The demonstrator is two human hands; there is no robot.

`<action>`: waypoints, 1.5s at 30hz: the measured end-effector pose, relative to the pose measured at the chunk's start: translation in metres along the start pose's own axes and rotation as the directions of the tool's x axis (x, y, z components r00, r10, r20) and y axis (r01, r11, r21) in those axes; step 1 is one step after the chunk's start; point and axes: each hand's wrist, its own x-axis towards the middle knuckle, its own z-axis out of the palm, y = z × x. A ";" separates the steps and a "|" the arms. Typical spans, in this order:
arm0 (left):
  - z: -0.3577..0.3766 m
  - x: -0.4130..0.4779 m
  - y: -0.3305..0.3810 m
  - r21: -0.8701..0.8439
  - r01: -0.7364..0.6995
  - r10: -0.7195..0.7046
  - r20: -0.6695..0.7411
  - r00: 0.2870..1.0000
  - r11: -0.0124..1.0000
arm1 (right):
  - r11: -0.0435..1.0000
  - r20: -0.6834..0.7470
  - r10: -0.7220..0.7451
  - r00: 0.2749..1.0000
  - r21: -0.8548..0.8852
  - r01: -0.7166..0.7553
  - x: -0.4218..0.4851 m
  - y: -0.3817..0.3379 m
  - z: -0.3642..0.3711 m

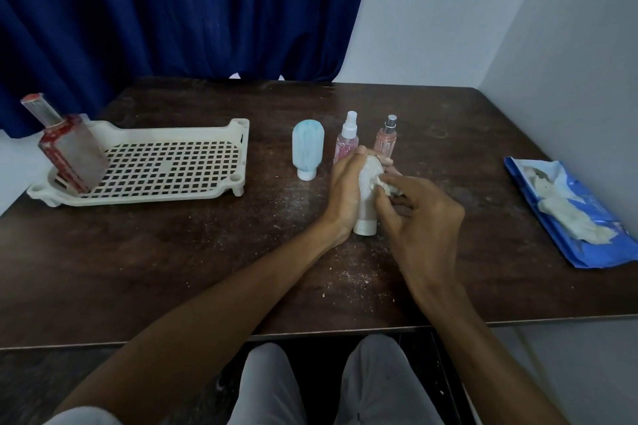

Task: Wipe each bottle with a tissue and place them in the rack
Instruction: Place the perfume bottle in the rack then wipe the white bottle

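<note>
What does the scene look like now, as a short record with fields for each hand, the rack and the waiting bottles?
left hand: grips white bottle, cap end down
right hand: pinches tissue against white bottle
rack: one red bottle, leaning at its left end
waiting: blue bottle, white-capped pink spray bottle, silver-capped pink spray bottle, all upright
tissue pack: on table, right side

The left hand (345,191) covers the white bottle's (366,214) side and the pink spray bottle's (347,143) base; the bench's (172,252) left corner is cropped.
</note>
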 end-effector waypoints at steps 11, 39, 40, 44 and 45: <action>0.000 -0.001 0.002 0.063 -0.015 0.017 -0.026 1.000 0.998 | 1.000 -0.007 0.012 1.000 0.016 -0.012 0.001 -0.001 0.001; 0.003 -0.001 0.004 0.072 -0.013 0.018 -0.066 0.998 0.997 | 1.000 -0.013 -0.006 1.000 0.002 0.006 0.014 -0.002 0.001; 0.003 -0.001 0.004 0.085 -0.028 0.034 -0.065 0.997 0.996 | 1.000 -0.006 -0.017 1.000 -0.014 0.016 0.013 -0.003 0.002; 0.004 -0.001 0.005 0.088 -0.034 0.039 -0.064 0.997 0.996 | 0.999 -0.012 -0.022 1.000 -0.025 0.021 0.012 0.000 -0.002; 0.005 0.000 0.003 0.095 -0.035 0.041 -0.062 0.997 0.995 | 1.000 -0.019 -0.018 1.000 -0.024 0.017 0.015 0.001 -0.003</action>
